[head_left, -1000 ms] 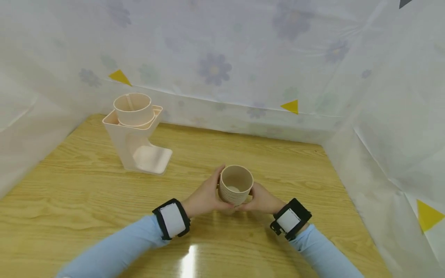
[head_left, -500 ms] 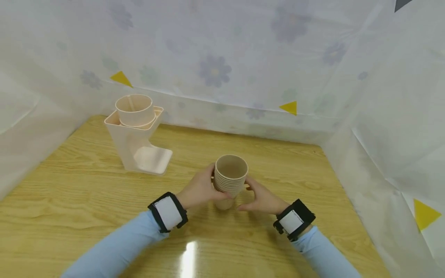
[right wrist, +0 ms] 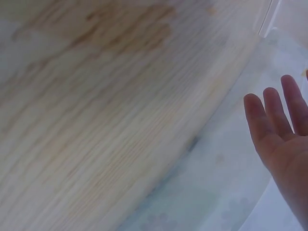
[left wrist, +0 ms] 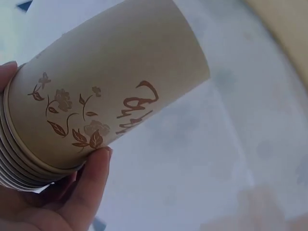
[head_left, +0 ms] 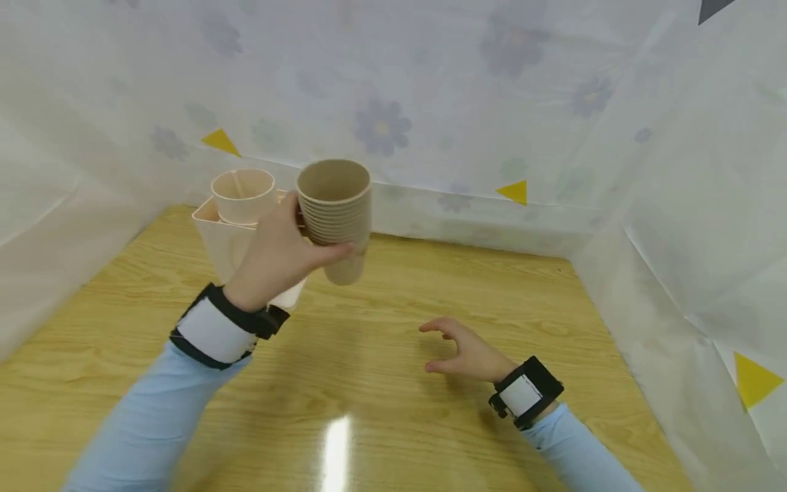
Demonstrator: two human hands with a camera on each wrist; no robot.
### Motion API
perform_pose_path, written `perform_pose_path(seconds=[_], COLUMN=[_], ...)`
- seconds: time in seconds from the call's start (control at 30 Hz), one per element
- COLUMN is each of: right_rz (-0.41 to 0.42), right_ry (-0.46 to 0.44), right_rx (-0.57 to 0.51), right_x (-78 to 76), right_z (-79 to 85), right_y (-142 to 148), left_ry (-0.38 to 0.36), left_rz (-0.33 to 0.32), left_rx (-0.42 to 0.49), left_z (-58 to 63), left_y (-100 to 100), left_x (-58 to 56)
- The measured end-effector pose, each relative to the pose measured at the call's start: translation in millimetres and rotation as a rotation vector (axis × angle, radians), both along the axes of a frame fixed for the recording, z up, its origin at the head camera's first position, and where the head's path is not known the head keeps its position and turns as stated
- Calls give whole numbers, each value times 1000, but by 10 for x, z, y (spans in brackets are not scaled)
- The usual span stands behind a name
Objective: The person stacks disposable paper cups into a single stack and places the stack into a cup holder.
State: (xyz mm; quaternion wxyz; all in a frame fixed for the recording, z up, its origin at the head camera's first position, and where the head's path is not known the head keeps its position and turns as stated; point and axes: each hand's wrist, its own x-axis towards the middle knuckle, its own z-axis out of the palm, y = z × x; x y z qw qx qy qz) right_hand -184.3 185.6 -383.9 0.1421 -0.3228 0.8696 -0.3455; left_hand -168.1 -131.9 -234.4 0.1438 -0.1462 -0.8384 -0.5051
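A stack of nested paper cups [head_left: 337, 219] is held up over the table by my left hand [head_left: 279, 249], fingers and thumb wrapped round the stacked rims. In the left wrist view, the outermost paper cup [left wrist: 110, 91] shows a brown flower print and lettering. Behind my left hand stands a pale pink cup dispenser [head_left: 224, 236] with a round tube [head_left: 242, 198] on top; the hand and cups overlap part of it. My right hand [head_left: 470, 352] is low over the table, fingers spread and holding nothing; its fingers [right wrist: 276, 113] also show in the right wrist view.
The wooden table [head_left: 393, 410] runs back to a white flower-printed sheet [head_left: 430, 102] that also closes off both sides. Yellow triangles, such as one flag [head_left: 513, 192], mark the sheet.
My left hand has lifted the stack of paper cups up and to the left, toward the dispenser. The right hand has let go of the stack and stayed near its spot.
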Motion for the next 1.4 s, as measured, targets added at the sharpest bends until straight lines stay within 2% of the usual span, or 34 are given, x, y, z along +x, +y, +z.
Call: perform_pose_path(seconds=[0.1,0.27,0.4,0.57,0.83,1.07,1.27,1.4], right_rz=[3,6,5,10,8,5,10,14], right_ry=[10,12,13,-4,-16,5,4,12], right_rx=[9,7,3,-9,1,17,12,13], right_x=[5,16,17,17,35,21,24,34], right_z=[-6,-2,2,-13,-21,-16,-28,-26], right_y=[5,4,-1,5,9,4,3,16], left_ry=[50,110,147,180,76,22,-51,-65], left_rz=[119,376,481,512,589,595,539,546], left_rx=[32,51,145,224,118,53,18,-5], left_z=[191,451,540,526,360,357,179,116], left_y=[-183,-463,-650,-783,-895,-924,-972,-977], left_x=[-35,-138,-265,-396,-490,-535,-577,-591])
